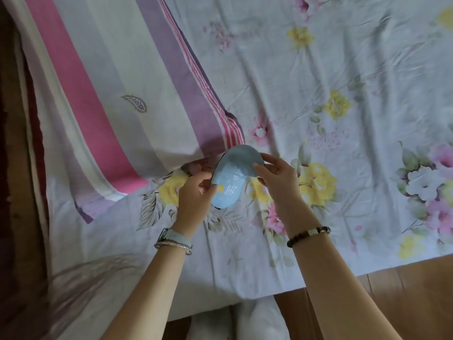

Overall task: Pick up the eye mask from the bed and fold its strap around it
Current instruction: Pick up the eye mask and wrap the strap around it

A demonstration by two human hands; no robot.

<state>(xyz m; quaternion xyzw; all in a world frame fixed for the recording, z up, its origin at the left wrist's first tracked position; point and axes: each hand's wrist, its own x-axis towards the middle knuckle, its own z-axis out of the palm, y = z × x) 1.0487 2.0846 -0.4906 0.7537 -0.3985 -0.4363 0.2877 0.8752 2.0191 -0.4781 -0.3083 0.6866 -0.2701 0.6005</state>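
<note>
A light blue eye mask with a white printed pattern and a small yellow mark is held up above the bed, its long axis running up and away from me. My left hand grips its near left edge, thumb on the front. My right hand pinches its far right edge between thumb and fingers. A thin dark line runs along the mask's upper left edge. The strap is hidden from me.
A floral sheet covers the bed. A pink, purple and white striped blanket lies across the left. The wooden bed frame shows at the lower right, dark wood at the far left. White fabric sits at the bottom centre.
</note>
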